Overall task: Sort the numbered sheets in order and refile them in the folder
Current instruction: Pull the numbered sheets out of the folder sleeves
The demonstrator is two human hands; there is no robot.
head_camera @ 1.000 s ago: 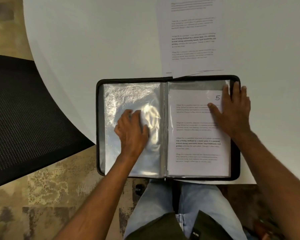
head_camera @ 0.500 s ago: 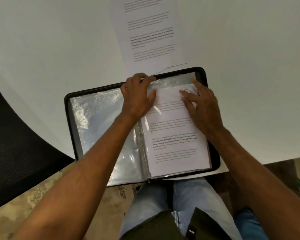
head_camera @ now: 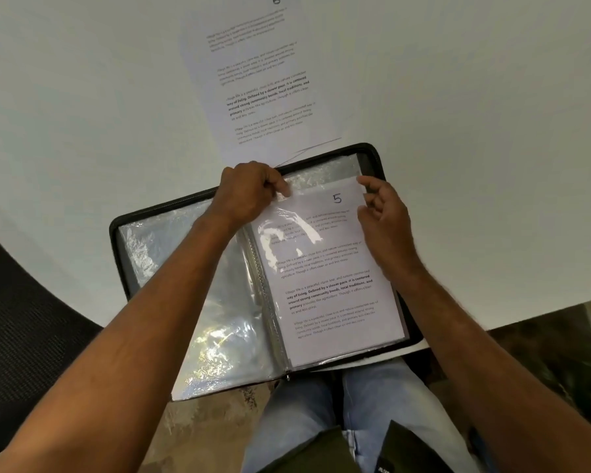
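Observation:
A black zip folder (head_camera: 116, 230) lies open at the table's near edge, with clear plastic sleeves on both sides. The right-hand sleeve holds the sheet marked 5 (head_camera: 325, 264). My left hand (head_camera: 249, 192) pinches the sleeve's top left corner near the spine. At the sheet's top right corner is my right hand (head_camera: 382, 213), its fingers curled on the paper's edge. The left sleeves (head_camera: 185, 285) look empty and shiny. Beyond the folder a loose sheet marked 6 (head_camera: 256, 76) lies flat on the table.
The white round table (head_camera: 475, 131) spreads out beyond the folder. A black mesh chair (head_camera: 24, 336) stands at the left. My knees in jeans (head_camera: 304, 414) are under the folder's near edge. The patterned floor shows below.
My left hand left the empty left sleeve and moved to the right sleeve's top edge. My right hand slid from flat on sheet 5 to its top right corner. The view shifted.

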